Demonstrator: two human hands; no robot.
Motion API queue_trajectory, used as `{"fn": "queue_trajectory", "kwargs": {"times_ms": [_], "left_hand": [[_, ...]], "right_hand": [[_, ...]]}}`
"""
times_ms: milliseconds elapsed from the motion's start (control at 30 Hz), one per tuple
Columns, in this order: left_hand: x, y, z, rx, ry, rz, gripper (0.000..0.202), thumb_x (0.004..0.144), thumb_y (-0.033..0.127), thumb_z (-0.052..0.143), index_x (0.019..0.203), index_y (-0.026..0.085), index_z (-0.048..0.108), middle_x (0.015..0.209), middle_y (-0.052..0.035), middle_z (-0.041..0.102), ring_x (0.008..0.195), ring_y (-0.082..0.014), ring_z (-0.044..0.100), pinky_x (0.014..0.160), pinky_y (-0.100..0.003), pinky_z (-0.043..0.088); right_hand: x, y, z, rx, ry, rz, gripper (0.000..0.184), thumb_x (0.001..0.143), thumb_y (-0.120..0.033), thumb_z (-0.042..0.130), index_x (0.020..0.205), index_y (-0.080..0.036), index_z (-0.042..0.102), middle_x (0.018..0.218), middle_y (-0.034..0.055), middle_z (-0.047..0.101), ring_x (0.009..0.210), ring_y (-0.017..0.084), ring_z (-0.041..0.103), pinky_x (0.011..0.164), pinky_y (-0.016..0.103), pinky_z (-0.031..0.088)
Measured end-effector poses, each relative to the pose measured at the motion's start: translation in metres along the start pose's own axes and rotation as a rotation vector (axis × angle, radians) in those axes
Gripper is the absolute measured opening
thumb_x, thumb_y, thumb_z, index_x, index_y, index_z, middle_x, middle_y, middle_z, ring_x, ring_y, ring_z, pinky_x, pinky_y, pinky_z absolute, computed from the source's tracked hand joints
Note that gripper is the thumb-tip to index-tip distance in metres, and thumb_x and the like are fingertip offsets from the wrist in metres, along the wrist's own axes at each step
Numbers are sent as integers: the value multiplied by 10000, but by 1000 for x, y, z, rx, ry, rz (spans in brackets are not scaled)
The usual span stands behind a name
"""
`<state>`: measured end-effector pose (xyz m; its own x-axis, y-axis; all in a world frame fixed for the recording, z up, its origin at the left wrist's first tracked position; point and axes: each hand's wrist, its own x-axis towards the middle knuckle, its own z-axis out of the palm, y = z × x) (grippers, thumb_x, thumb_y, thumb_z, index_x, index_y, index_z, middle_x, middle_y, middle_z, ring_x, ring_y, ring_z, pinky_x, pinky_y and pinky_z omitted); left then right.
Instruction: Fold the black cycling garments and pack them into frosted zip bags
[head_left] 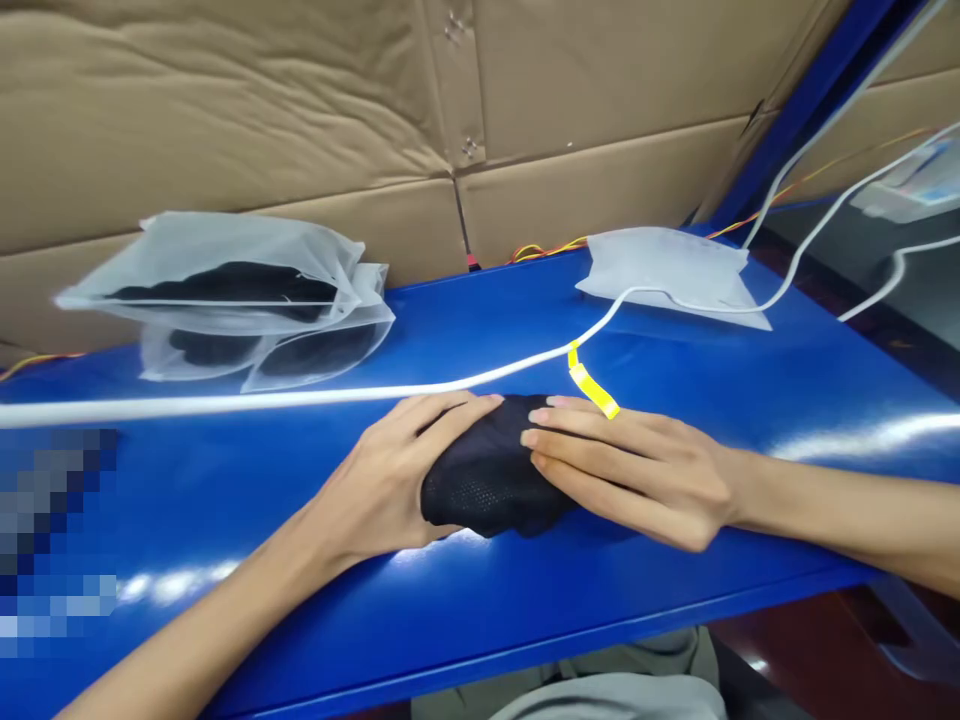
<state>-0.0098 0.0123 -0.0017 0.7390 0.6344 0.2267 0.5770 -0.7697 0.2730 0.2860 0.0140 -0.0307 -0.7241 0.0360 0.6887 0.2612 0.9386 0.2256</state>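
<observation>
A folded black cloth with a perforated mesh part is bunched between my hands just over the blue table. My left hand is closed around its left end, thumb on top and other fingers partly beneath. Across the right end lies my right hand, its long fingers held together and pressed over the fabric; the thumb is hidden. Just beyond the cloth, a yellow tag hangs from a white cable near my right fingers.
Frosted plastic bags with black contents lie at the back left. Another frosted bag lies back right, under the cable. Brown cardboard lines the back of the blue table. Thin red and yellow wires run along the rear edge.
</observation>
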Motion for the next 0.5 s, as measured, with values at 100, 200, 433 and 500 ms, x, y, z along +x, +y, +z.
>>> {"fn": "queue_trajectory", "kwargs": {"times_ms": [100,200,433,500], "left_hand": [[1,1,1,-19,63,2,638,892,337,734,1481,193,535,1391,-129,700,1241,-275,712,1059,-370,600],[0,5,3,-38,113,-17,599,916,333,737,1463,192,537,1365,-117,726,1202,-261,739,1037,-349,617],[0,17,11,-81,149,-71,568,912,257,679,1458,220,525,1344,-76,743,1160,-266,767,993,-367,662],[1,20,12,-80,150,-84,562,898,245,674,1442,223,532,1335,-75,753,1156,-262,771,982,-360,665]], "right_hand": [[1,-3,2,-42,8,37,221,965,-74,680,1170,-108,758,1202,147,808,1221,331,747,1026,464,668],[2,-6,1,-88,-36,72,359,969,-116,700,1327,-143,709,1242,149,791,1214,335,745,995,490,662],[5,-14,1,-225,-64,144,292,988,-102,642,1270,-110,718,1261,182,776,1254,308,721,1074,457,593],[7,-16,2,-245,-54,167,240,980,-75,627,1194,-123,725,1251,191,783,1216,296,741,1030,432,609]]}}
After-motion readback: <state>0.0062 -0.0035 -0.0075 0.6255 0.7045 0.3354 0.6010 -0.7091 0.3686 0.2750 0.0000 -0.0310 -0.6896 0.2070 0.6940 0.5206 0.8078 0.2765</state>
